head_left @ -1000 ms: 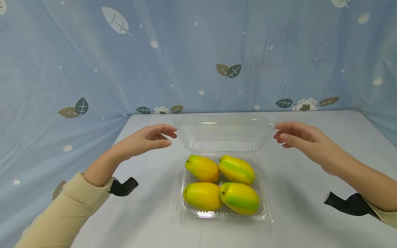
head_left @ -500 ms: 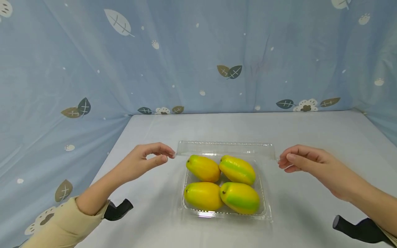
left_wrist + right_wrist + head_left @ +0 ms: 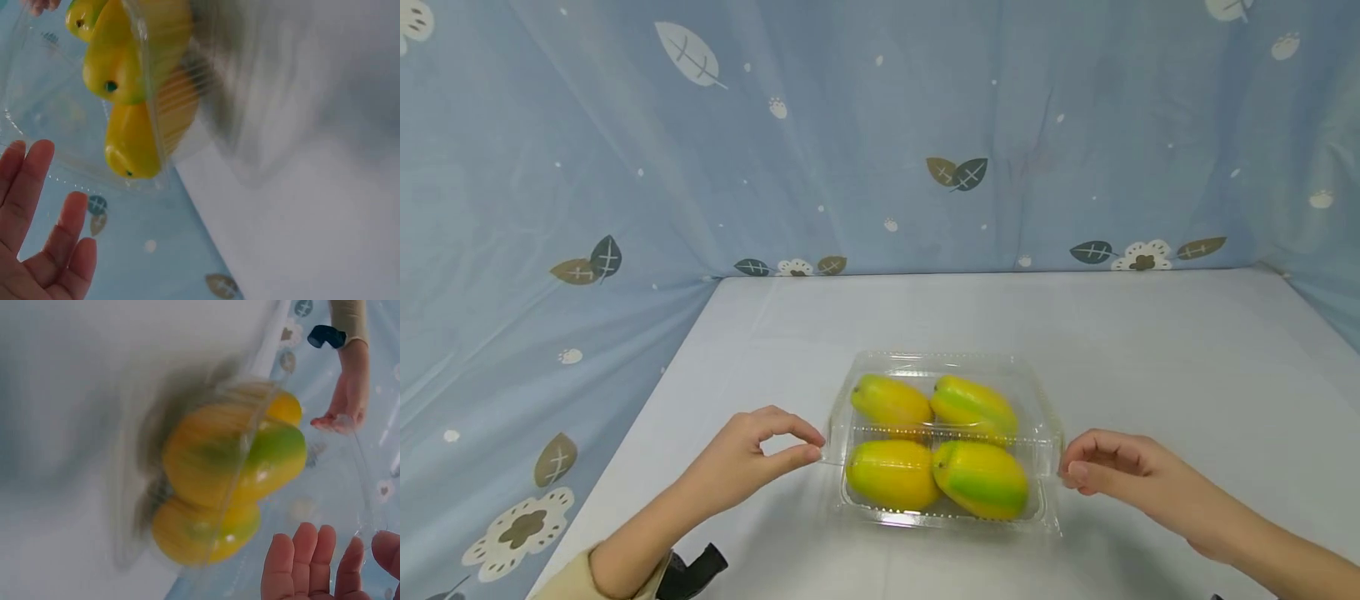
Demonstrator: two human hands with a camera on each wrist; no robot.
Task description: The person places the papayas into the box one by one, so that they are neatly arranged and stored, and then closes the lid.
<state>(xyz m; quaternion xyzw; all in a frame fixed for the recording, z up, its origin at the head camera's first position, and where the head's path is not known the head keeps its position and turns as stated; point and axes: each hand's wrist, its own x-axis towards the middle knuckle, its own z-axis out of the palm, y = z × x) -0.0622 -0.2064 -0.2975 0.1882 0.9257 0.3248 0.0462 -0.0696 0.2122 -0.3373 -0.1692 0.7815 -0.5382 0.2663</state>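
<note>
Several yellow-green mangoes (image 3: 891,477) lie in the base (image 3: 898,520) of a clear plastic clamshell box on the white table. Its hinged clear lid (image 3: 955,362) slants over the fruit, partly lowered, its front edge raised above the base. At the lid's left front corner, my left hand (image 3: 737,467) pinches the edge between thumb and index finger. My right hand (image 3: 1138,483) pinches the opposite corner the same way. In the right wrist view, the other fingers (image 3: 304,556) of that hand stand fairly straight beside the lid.
White cloth covers the table (image 3: 1187,358) around the box. Behind and to the left hangs a blue curtain (image 3: 850,125) with leaf and flower prints. A black strap end (image 3: 692,571) sticks out at my left sleeve.
Both hands have come down and toward me, swinging the lid from upright at the back to a slant over the mangoes. The base and fruit have stayed in place.
</note>
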